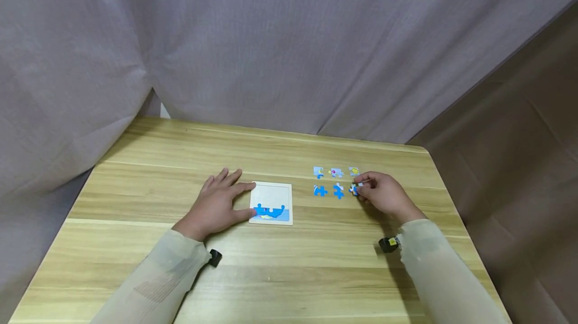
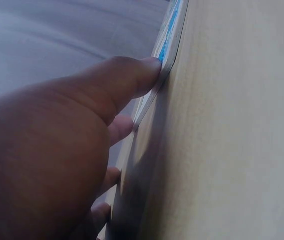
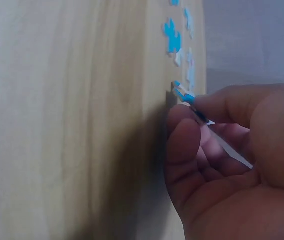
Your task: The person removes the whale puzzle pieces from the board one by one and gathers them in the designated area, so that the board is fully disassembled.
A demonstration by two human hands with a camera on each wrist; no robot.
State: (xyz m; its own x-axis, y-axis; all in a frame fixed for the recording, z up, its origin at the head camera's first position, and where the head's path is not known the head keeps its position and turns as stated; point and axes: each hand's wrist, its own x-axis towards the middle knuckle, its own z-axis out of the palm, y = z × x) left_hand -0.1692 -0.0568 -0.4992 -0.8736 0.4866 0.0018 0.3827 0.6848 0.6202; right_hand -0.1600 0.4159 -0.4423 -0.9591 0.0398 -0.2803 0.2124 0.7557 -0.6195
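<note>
A square puzzle frame (image 1: 271,183) lies on the table with blue pieces fitted along its lower part. My left hand (image 1: 219,206) spreads over its left side, fingers extended; the thumb and index finger touch the frame's left edge, and the thumb shows on that edge in the left wrist view. To the right, my right hand (image 1: 384,194) pinches a blue-and-white puzzle piece (image 3: 188,97) between thumb and fingers, tilted up at the table. Beside it lie loose pieces: a blue one (image 1: 338,191), a blue striped one (image 1: 320,190) and a sun piece (image 1: 354,170).
Two more loose pieces sit in the back row, one with a yellow shape (image 1: 318,171) and one with a pink swirl (image 1: 336,172). A wood-grain table (image 1: 280,274) carries everything. Grey curtain (image 1: 280,53) hangs behind its far edge, with darker cloth (image 1: 519,138) at right.
</note>
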